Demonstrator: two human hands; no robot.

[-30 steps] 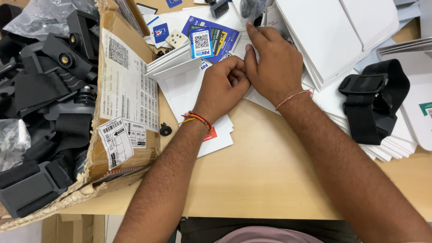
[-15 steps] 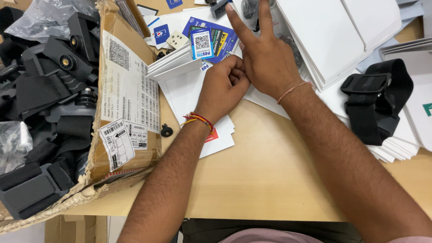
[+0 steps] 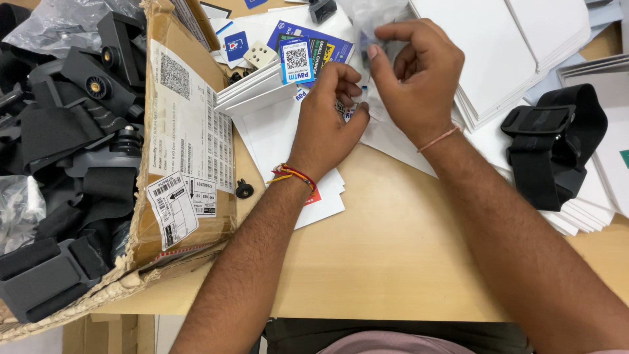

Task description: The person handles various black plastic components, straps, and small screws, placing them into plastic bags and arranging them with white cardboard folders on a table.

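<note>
Head view, one moment. Left hand (image 3: 325, 115) rests knuckles-up on the stack of white sheets (image 3: 275, 128) at the far-centre of the table (image 3: 393, 249), fingers curled shut round something small and dark; only a sliver shows betw. thumb and fingers, so kind of item can't be told. The fist pressing down likely also pins the top sheets in place. Right hand (image 3: 413, 72) is raised just beyond and touching the left at the fingertips, thumb and forefinger pinched on the edge of a clear plastic bag (image 3: 377, 16), other fingers arched over it; reads as holding the bag mouth near the left fist, so the two hands work as a pair over the same spot. Contents of bag: not visible. Surroundings: worn cardboard box (image 3: 183, 131) w/ label stickers at the person's left, tipped open toward the hands and packed w/ black mounts and straps (image 3: 72, 131), within easy reach. A lone black thumbscrew (image 3: 244, 189) lies on the table just beside the box wall, apart from both hands. Blue-and-white printed cards (image 3: 308, 56) lie on the sheets just beyond the left hand. To the right, larger piles of white flat cartons (image 3: 498, 52), fanned and overlapping, w/ a black strap w/ buckle (image 3: 547, 144) laid over their near edge, well apart from the hands. Near half of the table carries only the forearms.
</note>
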